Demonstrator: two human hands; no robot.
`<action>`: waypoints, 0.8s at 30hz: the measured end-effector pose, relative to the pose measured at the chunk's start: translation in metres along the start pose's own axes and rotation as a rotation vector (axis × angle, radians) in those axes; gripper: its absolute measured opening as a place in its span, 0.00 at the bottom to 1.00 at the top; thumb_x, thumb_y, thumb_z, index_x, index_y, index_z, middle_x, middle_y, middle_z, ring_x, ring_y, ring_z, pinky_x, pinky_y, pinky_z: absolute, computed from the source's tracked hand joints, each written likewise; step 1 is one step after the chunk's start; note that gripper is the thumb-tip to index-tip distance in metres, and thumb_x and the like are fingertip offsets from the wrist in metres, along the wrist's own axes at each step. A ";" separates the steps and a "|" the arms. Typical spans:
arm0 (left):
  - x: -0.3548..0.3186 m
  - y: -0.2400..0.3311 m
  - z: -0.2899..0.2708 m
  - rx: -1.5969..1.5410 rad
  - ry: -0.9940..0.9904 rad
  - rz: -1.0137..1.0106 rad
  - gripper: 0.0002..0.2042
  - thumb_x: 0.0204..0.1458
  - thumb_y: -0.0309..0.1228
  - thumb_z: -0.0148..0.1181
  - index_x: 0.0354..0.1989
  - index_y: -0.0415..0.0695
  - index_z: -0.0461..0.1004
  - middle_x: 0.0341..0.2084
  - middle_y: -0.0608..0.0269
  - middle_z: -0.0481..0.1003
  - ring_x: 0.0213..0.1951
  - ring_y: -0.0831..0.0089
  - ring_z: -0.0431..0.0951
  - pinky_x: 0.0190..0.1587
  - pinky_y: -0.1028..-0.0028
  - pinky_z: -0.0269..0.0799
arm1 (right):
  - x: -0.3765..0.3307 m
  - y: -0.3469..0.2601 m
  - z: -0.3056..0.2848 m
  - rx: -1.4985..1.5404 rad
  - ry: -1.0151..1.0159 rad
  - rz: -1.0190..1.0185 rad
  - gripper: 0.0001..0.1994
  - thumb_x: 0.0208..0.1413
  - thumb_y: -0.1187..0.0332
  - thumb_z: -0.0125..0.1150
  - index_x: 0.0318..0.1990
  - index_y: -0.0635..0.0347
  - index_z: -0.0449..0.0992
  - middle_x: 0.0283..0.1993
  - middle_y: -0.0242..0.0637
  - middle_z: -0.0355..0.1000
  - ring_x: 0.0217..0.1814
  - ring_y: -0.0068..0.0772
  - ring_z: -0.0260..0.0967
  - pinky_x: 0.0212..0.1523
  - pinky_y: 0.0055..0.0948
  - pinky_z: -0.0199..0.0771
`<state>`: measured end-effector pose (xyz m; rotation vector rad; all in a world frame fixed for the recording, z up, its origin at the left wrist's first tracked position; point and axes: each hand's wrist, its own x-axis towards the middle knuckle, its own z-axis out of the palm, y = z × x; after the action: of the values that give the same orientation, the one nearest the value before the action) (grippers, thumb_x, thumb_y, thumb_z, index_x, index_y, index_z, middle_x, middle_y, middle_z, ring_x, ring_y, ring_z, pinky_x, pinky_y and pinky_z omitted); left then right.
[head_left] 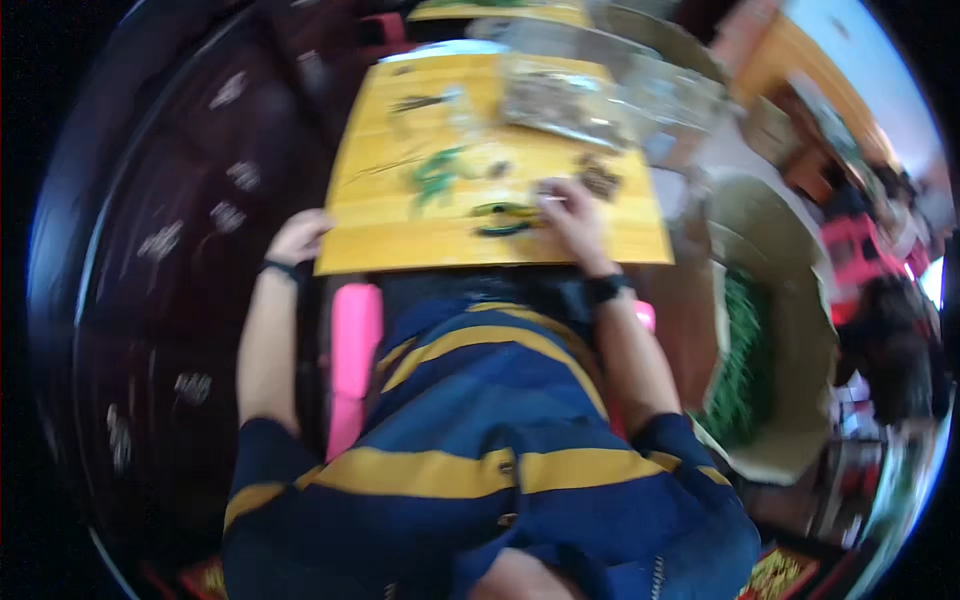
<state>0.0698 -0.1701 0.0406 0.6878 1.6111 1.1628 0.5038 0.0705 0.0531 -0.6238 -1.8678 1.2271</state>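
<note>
My left hand (300, 236) rests at the left edge of the yellow tabletop (400, 240), its fingers blurred and partly hidden. Over the right part of the table, my right hand (578, 222) has its fingers pinched together around something small and pale that blur keeps me from making out. Just left of it lies a pliers-like tool (503, 219) with curved black and yellow-green handles. Farther left is a loose green bundle (437, 178) of thin strands. A small pile of brown pieces (598, 177) sits beyond my right hand.
A clear plastic package (562, 105) of brownish pieces lies at the far right of the table; dark thin sticks (415, 103) lie far left. On the right stands a large cardboard box (790, 400) holding green strands (742, 355). Dark carved panels (160, 300) rise on the left.
</note>
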 end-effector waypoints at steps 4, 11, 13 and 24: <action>0.000 -0.015 -0.017 -0.046 0.096 -0.055 0.06 0.58 0.33 0.56 0.36 0.45 0.76 0.26 0.70 0.76 0.24 0.81 0.76 0.25 0.79 0.73 | 0.006 0.006 0.007 0.100 -0.029 -0.022 0.12 0.59 0.68 0.64 0.48 0.62 0.78 0.39 0.27 0.75 0.38 0.16 0.71 0.39 0.21 0.75; 0.008 -0.004 -0.005 -0.048 0.179 -0.059 0.08 0.58 0.32 0.56 0.43 0.46 0.74 0.34 0.67 0.79 0.33 0.76 0.81 0.36 0.75 0.79 | -0.002 -0.007 0.000 0.296 -0.028 0.107 0.10 0.58 0.70 0.65 0.45 0.60 0.77 0.38 0.28 0.75 0.32 0.17 0.73 0.28 0.19 0.74; 0.009 -0.009 -0.005 -0.087 0.185 -0.012 0.08 0.58 0.31 0.56 0.44 0.45 0.74 0.35 0.66 0.79 0.35 0.75 0.81 0.37 0.73 0.80 | -0.004 -0.011 -0.001 0.307 -0.050 0.125 0.09 0.58 0.70 0.65 0.45 0.60 0.77 0.38 0.28 0.75 0.31 0.17 0.73 0.26 0.19 0.74; 0.009 -0.015 -0.004 -0.160 0.169 0.007 0.09 0.58 0.29 0.55 0.46 0.41 0.74 0.36 0.64 0.80 0.34 0.75 0.82 0.37 0.72 0.81 | -0.001 0.003 0.004 0.418 -0.092 0.106 0.10 0.58 0.69 0.65 0.46 0.60 0.76 0.38 0.28 0.74 0.33 0.17 0.75 0.24 0.18 0.73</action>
<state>0.0639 -0.1690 0.0237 0.5029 1.6340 1.3692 0.5012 0.0691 0.0495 -0.4452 -1.5946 1.6803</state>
